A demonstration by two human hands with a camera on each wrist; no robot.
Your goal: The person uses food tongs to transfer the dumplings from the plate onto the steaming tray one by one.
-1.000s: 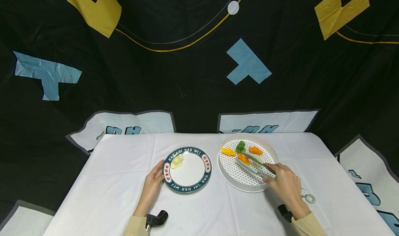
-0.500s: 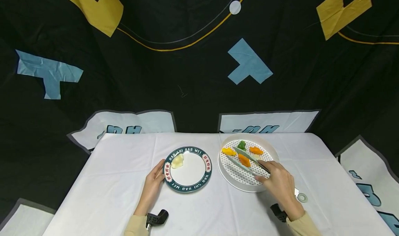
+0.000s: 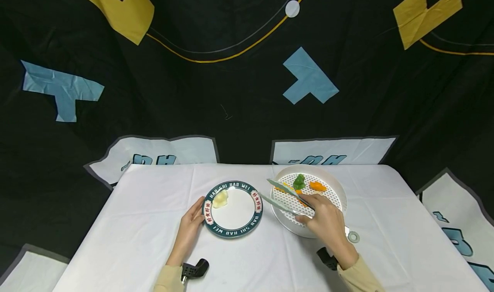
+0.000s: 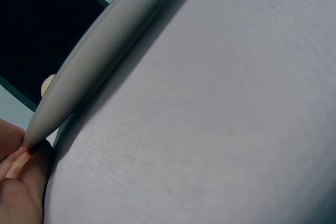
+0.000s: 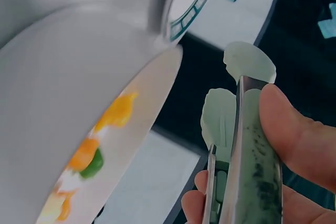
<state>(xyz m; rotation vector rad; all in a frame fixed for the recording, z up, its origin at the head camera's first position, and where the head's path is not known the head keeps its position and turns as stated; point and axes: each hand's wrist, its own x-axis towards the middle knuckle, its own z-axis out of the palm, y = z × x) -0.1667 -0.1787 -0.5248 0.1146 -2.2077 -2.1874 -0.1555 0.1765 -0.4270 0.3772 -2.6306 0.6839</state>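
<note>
My left hand pinches the left rim of a white plate with a dark green lettered border. A pale, cream-coloured food piece lies on the plate's upper left. With my right hand I hold pale green-tipped tongs; their tips are apart with nothing between them, pointing toward the plate over the left edge of a round, perforated white tray. On the tray sit a green piece, an orange piece and a yellow piece. The tongs and right hand hide other pieces partly.
Everything stands on a white-covered table. A black curtain with yellow and blue shapes hangs behind it. The tongs' ring end sticks out beyond my right wrist.
My right hand has moved left with the tongs, from over the tray's middle to its left edge. The left hand and the plate have stayed in place.
</note>
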